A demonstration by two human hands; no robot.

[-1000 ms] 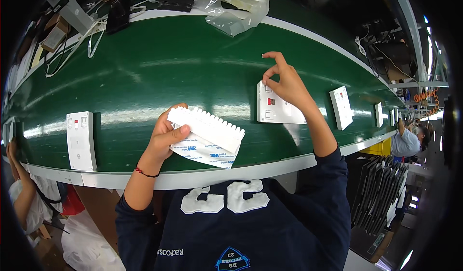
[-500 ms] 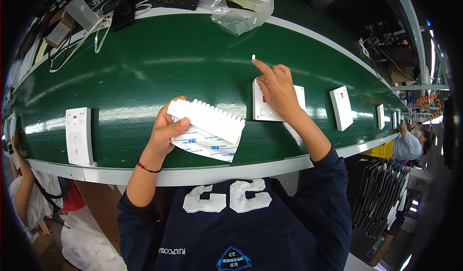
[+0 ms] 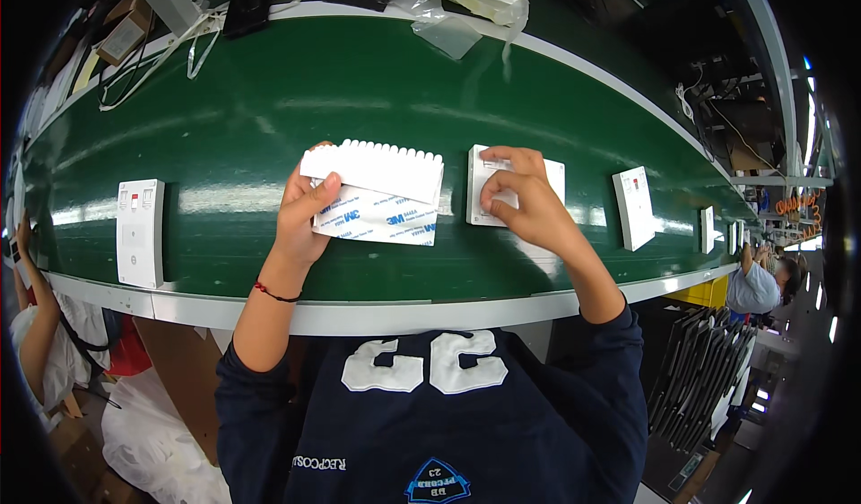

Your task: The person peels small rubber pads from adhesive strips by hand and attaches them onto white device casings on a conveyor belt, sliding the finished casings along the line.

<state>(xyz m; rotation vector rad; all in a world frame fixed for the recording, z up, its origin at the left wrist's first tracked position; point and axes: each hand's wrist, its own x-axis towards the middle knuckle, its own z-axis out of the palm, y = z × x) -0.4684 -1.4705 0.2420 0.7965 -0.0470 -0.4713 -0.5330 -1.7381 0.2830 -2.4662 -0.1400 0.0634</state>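
Observation:
A sheet of white adhesive pads (image 3: 381, 170) on a blue-printed backing liner (image 3: 381, 220) is gripped by my left hand (image 3: 305, 204), thumb on top. Rounded tab ends line the sheet's far edge. To its right, my right hand (image 3: 529, 199) is over a flat white plastic box (image 3: 556, 177) lying on the green bench. Its fingers are bent, with their tips over the box's left part. Whatever lies under those fingertips is hidden. The hand also covers most of the box's face.
Another white box (image 3: 139, 235) with a red switch lies at the left. A similar box (image 3: 635, 208) is to the right, with several more beyond. Clear plastic bags (image 3: 457, 11) and cables (image 3: 193, 47) lie along the far edge. Another person (image 3: 753, 284) is at the far right.
My right hand has come back toward me from beyond the box, its fingers now bent over it. The small white piece on its index fingertip is no longer visible. The pad sheet has moved slightly away from me.

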